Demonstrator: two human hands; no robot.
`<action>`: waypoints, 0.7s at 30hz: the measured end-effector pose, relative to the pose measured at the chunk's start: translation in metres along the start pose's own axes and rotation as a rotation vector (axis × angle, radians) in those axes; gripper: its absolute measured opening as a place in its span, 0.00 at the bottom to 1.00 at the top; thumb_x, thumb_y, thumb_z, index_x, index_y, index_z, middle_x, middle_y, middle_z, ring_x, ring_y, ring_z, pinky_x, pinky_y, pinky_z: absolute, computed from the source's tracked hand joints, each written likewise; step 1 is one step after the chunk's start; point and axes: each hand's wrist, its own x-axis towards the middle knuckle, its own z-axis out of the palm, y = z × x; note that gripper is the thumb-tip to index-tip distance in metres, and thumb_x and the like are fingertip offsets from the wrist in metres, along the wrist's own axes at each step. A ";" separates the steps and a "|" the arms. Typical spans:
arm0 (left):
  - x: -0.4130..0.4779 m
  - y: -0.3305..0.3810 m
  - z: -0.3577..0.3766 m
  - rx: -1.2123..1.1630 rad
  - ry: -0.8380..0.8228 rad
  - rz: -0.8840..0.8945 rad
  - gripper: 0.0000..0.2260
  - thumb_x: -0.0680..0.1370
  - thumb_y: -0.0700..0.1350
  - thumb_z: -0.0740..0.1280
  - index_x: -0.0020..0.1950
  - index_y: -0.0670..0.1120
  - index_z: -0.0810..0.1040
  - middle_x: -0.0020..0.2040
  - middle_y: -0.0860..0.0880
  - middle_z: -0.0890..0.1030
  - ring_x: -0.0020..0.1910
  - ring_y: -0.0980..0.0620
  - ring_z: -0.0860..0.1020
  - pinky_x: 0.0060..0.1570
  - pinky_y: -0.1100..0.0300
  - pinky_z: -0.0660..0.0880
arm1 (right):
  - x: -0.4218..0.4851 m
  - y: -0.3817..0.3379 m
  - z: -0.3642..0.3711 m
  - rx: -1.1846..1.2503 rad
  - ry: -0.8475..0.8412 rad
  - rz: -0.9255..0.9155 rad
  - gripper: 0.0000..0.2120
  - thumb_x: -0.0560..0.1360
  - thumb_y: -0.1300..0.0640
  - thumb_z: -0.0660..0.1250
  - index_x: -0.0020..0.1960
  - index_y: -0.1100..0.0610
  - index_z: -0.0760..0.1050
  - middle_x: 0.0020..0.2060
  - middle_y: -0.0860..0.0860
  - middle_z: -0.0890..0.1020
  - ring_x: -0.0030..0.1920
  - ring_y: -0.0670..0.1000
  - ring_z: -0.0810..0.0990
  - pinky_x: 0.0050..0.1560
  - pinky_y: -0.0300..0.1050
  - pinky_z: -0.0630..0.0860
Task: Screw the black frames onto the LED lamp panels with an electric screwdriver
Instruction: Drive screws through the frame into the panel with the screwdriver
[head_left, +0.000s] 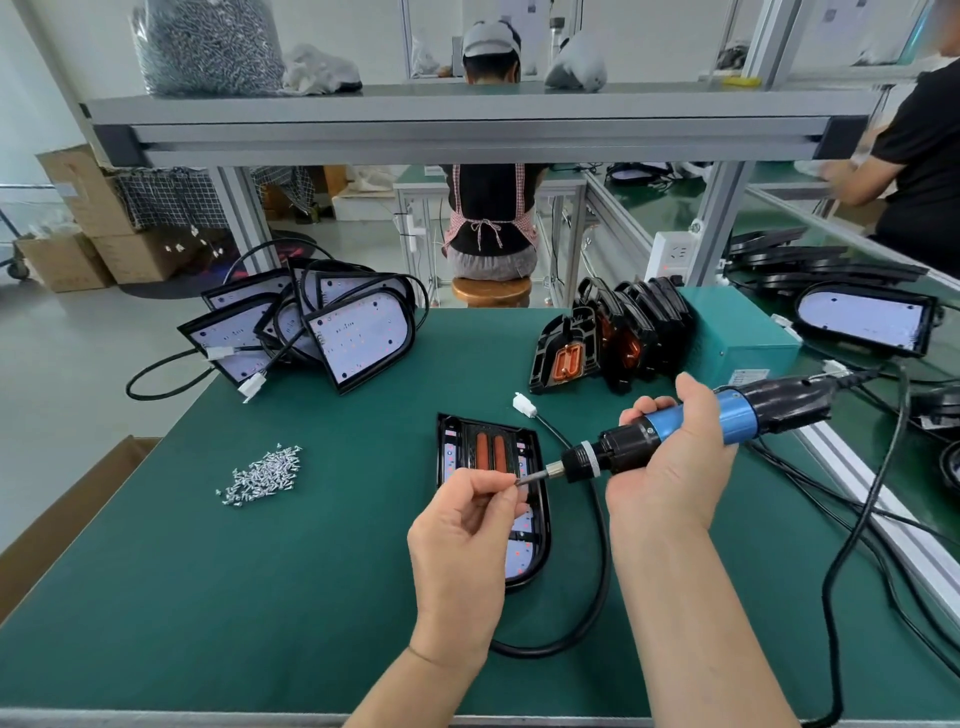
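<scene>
Head view, nearest first: the left hand (467, 514) pinches the tip of the bit (532, 476), likely seating a screw there, though the fingers hide it. The right hand (670, 467) is wrapped round the body of the electric screwdriver (737, 415). The tool lies almost level, its long axis running right to left, with the bit pointing at the left fingertips.

Directly under both hands the lamp panel (519, 558) lies flat on the green table (260, 597) with the black frame (488, 449) seated on it. Its long axis runs away from the person, crosswise to the tool. By my judgement the tool must tip from level to upright, bit down, before it can meet a screw hole in the frame. The left hand is the nearer to the frame.

Further left lie loose screws (262, 475). Beyond are bare panels (358, 332) and a row of spare frames (613, 332).
</scene>
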 end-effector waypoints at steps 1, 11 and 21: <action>0.000 -0.001 -0.001 0.015 0.000 0.018 0.17 0.77 0.29 0.70 0.41 0.51 0.84 0.39 0.47 0.86 0.40 0.51 0.86 0.44 0.66 0.80 | 0.000 0.001 -0.001 0.001 0.008 0.010 0.11 0.75 0.61 0.72 0.54 0.55 0.72 0.32 0.50 0.76 0.30 0.49 0.76 0.34 0.42 0.76; 0.012 -0.003 -0.007 0.012 -0.023 0.005 0.18 0.74 0.31 0.73 0.58 0.50 0.80 0.47 0.51 0.88 0.47 0.53 0.86 0.51 0.65 0.80 | 0.009 0.002 0.006 0.012 -0.016 0.031 0.12 0.75 0.62 0.72 0.55 0.55 0.73 0.32 0.49 0.76 0.31 0.49 0.76 0.36 0.42 0.77; 0.044 -0.009 -0.031 0.534 0.119 0.101 0.23 0.72 0.47 0.77 0.65 0.55 0.74 0.59 0.63 0.73 0.62 0.56 0.73 0.61 0.62 0.71 | 0.022 0.011 0.024 -0.038 -0.100 -0.032 0.12 0.75 0.63 0.71 0.56 0.57 0.72 0.30 0.49 0.75 0.30 0.48 0.76 0.34 0.42 0.76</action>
